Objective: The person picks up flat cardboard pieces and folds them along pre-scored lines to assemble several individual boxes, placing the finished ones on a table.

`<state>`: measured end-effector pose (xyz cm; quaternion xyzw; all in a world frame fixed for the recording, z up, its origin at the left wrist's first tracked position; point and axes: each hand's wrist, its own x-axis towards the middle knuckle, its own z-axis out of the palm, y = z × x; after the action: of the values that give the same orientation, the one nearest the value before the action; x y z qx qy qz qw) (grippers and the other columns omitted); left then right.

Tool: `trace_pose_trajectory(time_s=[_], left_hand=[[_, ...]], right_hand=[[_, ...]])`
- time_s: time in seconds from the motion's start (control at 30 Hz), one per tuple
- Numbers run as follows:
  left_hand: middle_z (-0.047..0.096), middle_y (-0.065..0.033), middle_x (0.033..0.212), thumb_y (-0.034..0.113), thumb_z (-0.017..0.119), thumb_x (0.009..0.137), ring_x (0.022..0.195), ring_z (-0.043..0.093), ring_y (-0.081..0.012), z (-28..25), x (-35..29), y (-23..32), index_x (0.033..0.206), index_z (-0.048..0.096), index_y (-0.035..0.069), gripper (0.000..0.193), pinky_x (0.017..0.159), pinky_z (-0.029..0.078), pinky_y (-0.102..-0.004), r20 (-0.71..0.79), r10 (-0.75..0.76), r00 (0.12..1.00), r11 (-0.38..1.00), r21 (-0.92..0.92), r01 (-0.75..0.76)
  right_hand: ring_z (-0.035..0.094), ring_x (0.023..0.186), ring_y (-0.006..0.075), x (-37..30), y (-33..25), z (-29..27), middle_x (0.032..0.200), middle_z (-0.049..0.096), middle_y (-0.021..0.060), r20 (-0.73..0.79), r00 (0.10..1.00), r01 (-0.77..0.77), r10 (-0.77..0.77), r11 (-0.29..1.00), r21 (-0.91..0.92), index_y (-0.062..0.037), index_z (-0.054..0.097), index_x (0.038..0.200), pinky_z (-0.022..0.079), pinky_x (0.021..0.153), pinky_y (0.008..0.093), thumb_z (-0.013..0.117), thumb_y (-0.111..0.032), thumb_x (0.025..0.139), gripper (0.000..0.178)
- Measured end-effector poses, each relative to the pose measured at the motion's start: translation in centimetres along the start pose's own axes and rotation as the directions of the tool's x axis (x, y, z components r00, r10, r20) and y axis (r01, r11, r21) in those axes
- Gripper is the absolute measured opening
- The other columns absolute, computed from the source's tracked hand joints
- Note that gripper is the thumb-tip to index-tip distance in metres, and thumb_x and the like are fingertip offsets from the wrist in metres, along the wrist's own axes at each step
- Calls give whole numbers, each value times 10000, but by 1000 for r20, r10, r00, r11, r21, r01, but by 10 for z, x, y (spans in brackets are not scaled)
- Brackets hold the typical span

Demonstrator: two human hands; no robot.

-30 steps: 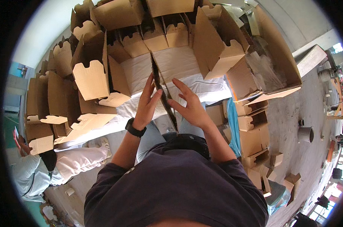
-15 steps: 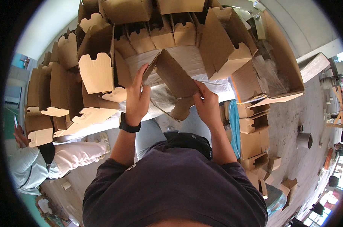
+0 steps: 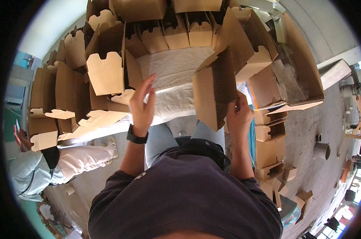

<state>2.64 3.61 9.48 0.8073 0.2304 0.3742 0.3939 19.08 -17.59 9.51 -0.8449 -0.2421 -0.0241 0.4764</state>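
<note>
White cloth (image 3: 172,69) up front, other boxes (image 3: 105,73) crowding its back and sides. So the held box (image 3: 205,97) is at the cloth's right front, just left of the right hand (image 3: 241,113), which has its near right edge pinched. Long axis runs roughly away from the body. Left hand (image 3: 142,108) is spread and empty, well apart on the box's other side, so the right's clearly nearer.

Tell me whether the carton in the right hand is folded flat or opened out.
Opened out: the carton in the right hand shows a lit panel and a shaded panel standing at an angle.
</note>
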Motion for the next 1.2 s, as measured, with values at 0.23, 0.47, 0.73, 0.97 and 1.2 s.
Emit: trace_pose_trajectory(time_s=[0.23,0.47,0.73,0.97,1.2], left_hand=[[154,-236,1492,238,696,784,1387,186,-333,47,-14,47,1437,95,-42,930,1116,196,-385,344,-61,937,996,-41,79],[327,-258,1408,-79,482,691,1293,340,-415,40,-12,30,1438,125,-1,832,1071,294,-401,247,-16,969,999,37,7],[455,-240,1306,-135,397,693,1172,450,-429,13,8,38,1369,298,49,707,987,386,-443,253,59,966,980,167,-104],[507,-224,1245,-124,397,680,1125,476,-427,12,39,12,1338,370,85,691,940,412,-458,279,73,958,970,204,-134],[520,-131,1256,-96,462,685,1120,522,-352,5,62,8,1352,409,232,746,923,454,-403,331,64,941,937,305,-171]], right_hand=[[651,672,348,-25,-30,11,837,636,242,152,980,121,-125,992,35,-7,555,1133,512,569,405,560,-43,808,327],[662,758,339,-18,-29,6,916,651,211,153,975,132,-158,977,167,-5,543,1117,545,593,365,574,-25,789,330],[633,686,221,-11,-35,-15,975,631,102,267,963,40,-35,999,-12,-81,494,1226,504,607,339,589,-30,676,560],[441,1200,389,3,-34,12,1358,397,193,388,894,230,-225,973,32,-144,356,1385,423,940,432,573,-43,657,766],[401,1250,393,20,-49,22,1404,356,206,322,818,527,-476,845,-91,-79,508,1261,378,991,464,605,-65,687,582]])
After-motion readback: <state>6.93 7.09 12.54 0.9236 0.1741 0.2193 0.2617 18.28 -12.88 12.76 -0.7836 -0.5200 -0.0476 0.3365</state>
